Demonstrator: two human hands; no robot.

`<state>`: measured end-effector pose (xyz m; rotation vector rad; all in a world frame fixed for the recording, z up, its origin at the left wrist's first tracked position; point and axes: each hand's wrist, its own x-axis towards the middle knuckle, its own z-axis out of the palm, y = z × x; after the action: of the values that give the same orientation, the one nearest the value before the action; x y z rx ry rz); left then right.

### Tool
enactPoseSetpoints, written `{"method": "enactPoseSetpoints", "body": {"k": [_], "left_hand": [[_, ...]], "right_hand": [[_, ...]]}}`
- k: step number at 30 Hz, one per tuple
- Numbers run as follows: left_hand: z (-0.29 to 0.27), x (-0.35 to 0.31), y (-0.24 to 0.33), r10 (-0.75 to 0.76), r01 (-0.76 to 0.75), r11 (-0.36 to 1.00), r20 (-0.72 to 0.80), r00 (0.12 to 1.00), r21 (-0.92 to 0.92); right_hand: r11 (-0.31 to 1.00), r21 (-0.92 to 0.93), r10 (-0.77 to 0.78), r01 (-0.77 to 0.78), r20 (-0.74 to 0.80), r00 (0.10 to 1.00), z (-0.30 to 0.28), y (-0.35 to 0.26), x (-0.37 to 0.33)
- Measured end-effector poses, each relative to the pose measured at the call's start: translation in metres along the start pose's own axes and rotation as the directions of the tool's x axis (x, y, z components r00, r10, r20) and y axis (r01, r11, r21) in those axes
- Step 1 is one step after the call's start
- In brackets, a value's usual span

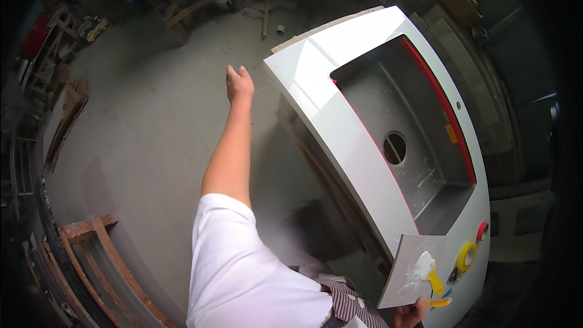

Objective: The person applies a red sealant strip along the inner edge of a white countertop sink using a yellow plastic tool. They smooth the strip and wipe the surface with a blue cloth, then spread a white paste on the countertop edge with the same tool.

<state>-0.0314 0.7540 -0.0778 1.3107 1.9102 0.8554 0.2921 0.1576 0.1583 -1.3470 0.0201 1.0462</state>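
Note:
My left hand reaches out over the floor, left of a white countertop. Its thumb and fingers are apart and nothing shows in them. At the bottom right, my right hand is closed at the lower edge of a flat grey board and appears to grip it; part of the hand is out of frame. White paste is smeared on the board, with a yellow spreader in it. A second yellow tool lies by my right fingertips; whether they touch it I cannot tell.
The countertop has a dark grey sink edged with red tape. A yellow tape roll and a red tape roll sit near its right end. Wooden frames stand at lower left; a wooden trestle is behind.

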Motion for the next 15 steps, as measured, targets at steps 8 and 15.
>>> {"method": "enactPoseSetpoints", "body": {"k": [8, 15], "left_hand": [[0.097, -0.169, 0.025, 0.458, -0.482, 0.852, -0.157, 0.875, -0.202], [0.062, -0.4, 0.029, 0.215, -0.251, 0.967, 0.688, 0.693, -0.048]], "right_hand": [[1.0, -0.002, 0.014, -0.014, 0.042, 0.999, 0.003, 0.009, 0.013], [0.999, 0.025, 0.038, -0.043, 0.174, 0.984, 0.012, 0.024, 0.005]]}}
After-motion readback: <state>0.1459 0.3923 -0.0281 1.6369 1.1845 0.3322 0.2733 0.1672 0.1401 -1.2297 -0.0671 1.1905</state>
